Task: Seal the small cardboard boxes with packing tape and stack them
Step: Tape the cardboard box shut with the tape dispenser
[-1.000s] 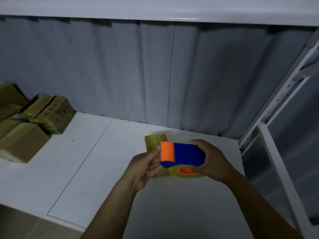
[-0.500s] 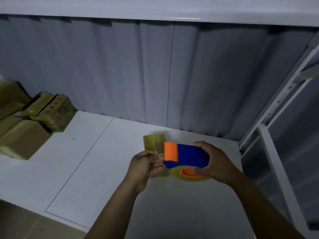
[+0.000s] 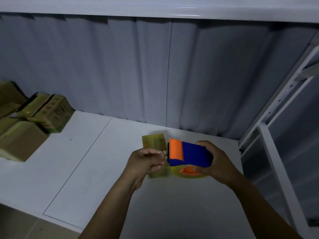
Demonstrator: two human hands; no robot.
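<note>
1. A grey ribbed wall (image 3: 120,75) is seen across the upper half of the frame, dimly lit
2. A white counter (image 3: 77,169) is spread over the lower half, and a thin seam is drawn across it from the middle towards the lower left
3. A white shelf (image 3: 155,7) is set along the top edge of the frame
4. A white metal rack (image 3: 283,95) with a perforated upright is placed at the right edge
5. The cardboard boxes (image 3: 22,144) are gathered on the counter at the left edge of the frame, well apart from both hands; several are pressed against one another, yellowish tape is visible on them, and print is shown on the box nearest the wall
6. The right hand (image 3: 219,163) is held above the counter at lower centre, its fingers (image 3: 198,169) curled round the tape dispenser (image 3: 191,153)
7. The left hand (image 3: 145,163) is raised just beside the dispenser's orange end, its fingers (image 3: 155,167) curled in, with the thumb and forefinger pinched on the tape end (image 3: 162,153)
8. The dispenser, blue with an orange front, is held level between the two hands
9. A yellowish packet (image 3: 153,140) is laid flat on the counter behind the left hand; whether it is a box cannot be told
10. The tape roll (image 3: 188,175), yellowish on an orange hub, is carried under the blue body
</note>
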